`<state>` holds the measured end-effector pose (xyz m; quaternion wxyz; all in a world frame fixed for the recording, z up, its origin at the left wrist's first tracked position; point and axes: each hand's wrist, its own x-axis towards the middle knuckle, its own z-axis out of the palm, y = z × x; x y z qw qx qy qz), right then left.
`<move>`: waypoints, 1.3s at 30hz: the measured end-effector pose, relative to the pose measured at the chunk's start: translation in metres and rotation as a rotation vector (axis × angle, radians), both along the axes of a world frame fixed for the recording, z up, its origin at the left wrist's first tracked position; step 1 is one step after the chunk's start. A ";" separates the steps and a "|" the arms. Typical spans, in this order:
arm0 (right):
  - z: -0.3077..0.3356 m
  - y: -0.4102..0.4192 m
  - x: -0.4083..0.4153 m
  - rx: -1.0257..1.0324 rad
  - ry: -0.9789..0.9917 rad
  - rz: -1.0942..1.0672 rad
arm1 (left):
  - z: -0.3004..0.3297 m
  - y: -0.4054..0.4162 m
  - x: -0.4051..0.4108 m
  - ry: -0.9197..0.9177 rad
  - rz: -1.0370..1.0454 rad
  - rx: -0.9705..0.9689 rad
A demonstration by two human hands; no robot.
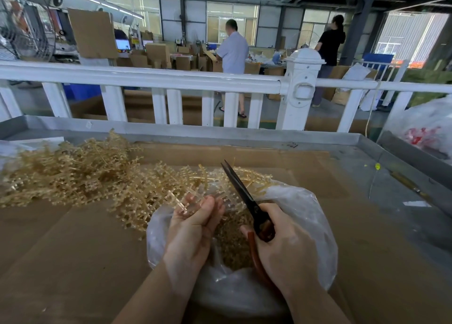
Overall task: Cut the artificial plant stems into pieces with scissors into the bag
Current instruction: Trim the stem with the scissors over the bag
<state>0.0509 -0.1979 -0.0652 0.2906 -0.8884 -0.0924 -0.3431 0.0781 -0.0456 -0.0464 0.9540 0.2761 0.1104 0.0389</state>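
Note:
A pile of pale golden artificial plant stems lies across the cardboard-covered table, from the left to the middle. A clear plastic bag stands open in front of me with cut pieces heaped inside. My left hand is over the bag's left rim and pinches a small translucent stem piece at the fingertips. My right hand grips the red-brown handles of the scissors. Their dark blades are closed and point up and to the left, above the bag.
Brown cardboard covers a metal tray table with raised edges. A white railing runs behind it. Another plastic bag sits at the right. Two people stand among cardboard boxes beyond the railing.

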 end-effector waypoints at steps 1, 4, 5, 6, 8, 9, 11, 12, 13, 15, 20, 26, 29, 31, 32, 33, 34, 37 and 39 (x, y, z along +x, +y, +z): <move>0.000 0.000 0.000 -0.006 0.001 -0.002 | 0.000 0.000 0.000 0.012 -0.001 0.008; 0.000 0.000 0.001 0.007 0.005 0.007 | -0.002 0.001 0.000 0.008 -0.033 0.052; 0.000 0.000 0.001 0.017 0.006 0.014 | -0.003 0.002 0.000 0.002 -0.044 0.075; -0.001 0.000 0.001 0.024 0.007 0.019 | -0.004 0.002 0.000 0.001 -0.048 0.095; -0.001 0.000 0.002 0.023 0.005 0.020 | -0.004 0.002 0.000 -0.014 -0.047 0.108; -0.002 -0.001 0.002 0.023 0.003 0.018 | -0.004 0.002 0.000 -0.031 -0.041 0.108; -0.002 -0.001 0.001 0.031 0.007 0.015 | -0.004 0.001 0.001 -0.066 -0.007 0.123; -0.002 -0.001 0.001 0.035 0.009 0.013 | -0.004 0.001 0.001 -0.085 0.015 0.148; -0.002 -0.001 0.001 0.038 0.008 0.012 | -0.004 0.002 0.001 -0.103 0.035 0.180; -0.002 -0.002 0.001 0.047 0.002 0.011 | -0.004 0.001 0.000 -0.145 0.057 0.244; 0.000 -0.002 0.001 0.115 -0.059 0.043 | -0.007 0.000 -0.003 -0.278 0.015 0.318; 0.001 -0.003 0.000 0.136 -0.067 0.065 | -0.012 -0.001 -0.001 -0.356 0.017 0.431; 0.002 -0.002 0.000 0.123 -0.055 0.074 | -0.013 0.002 0.001 -0.392 0.024 0.371; 0.003 -0.001 0.000 0.125 -0.052 0.075 | -0.014 0.003 0.002 -0.374 0.049 0.370; 0.003 -0.001 0.000 0.122 -0.044 0.074 | -0.013 0.004 0.001 -0.365 0.068 0.372; 0.003 -0.001 0.000 0.114 -0.031 0.072 | -0.013 0.004 0.001 -0.359 0.095 0.382; 0.003 -0.001 0.000 0.098 -0.010 0.070 | -0.012 0.004 0.001 -0.357 0.128 0.402; 0.004 -0.001 -0.002 0.044 0.065 0.071 | -0.011 0.007 0.002 -0.356 0.239 0.477; 0.006 0.000 -0.003 0.027 0.088 0.073 | -0.009 0.009 0.003 -0.356 0.291 0.484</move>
